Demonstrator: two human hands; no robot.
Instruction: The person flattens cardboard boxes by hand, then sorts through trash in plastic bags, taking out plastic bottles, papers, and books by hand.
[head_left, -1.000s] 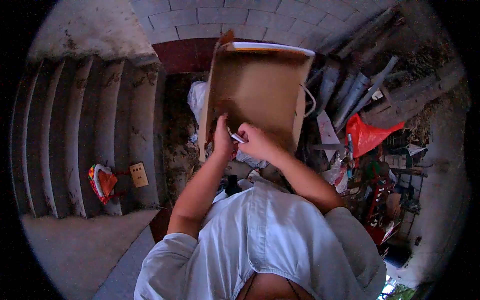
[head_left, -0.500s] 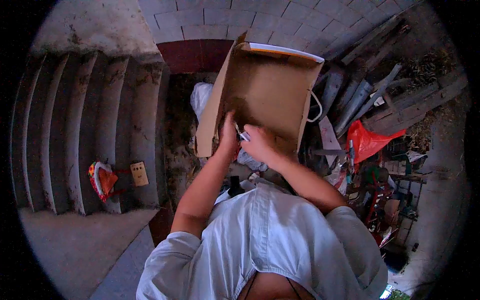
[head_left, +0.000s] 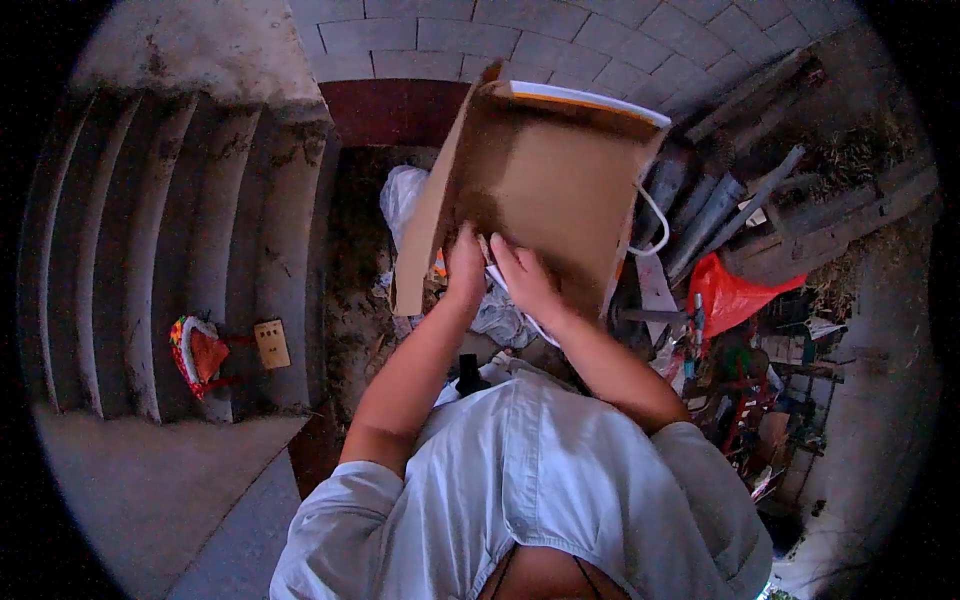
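An open cardboard box (head_left: 560, 180), brown inside with a white and orange outer edge at its far side, is tilted up in front of me. At its near left corner, my left hand (head_left: 465, 268) is closed on the cardboard, close to the side wall. Just to the right, my right hand (head_left: 527, 280) grips the near edge, fingers pointing into the box and thumb side towards the left hand. A narrow white strip of the box's outside shows under the right hand. Both hands are close together; some fingertips are hidden.
Concrete steps (head_left: 225, 240) rise at the left, with a colourful cloth item (head_left: 200, 355) and a small beige card (head_left: 271, 344) on them. A white plastic bag (head_left: 402, 195) lies behind the box. Grey pipes (head_left: 715, 205), a red bag (head_left: 735, 298) and mixed scrap crowd the right.
The box has shifted slightly to the right in view. My right hand's fingers have straightened somewhat, and more of the white outer side shows below it.
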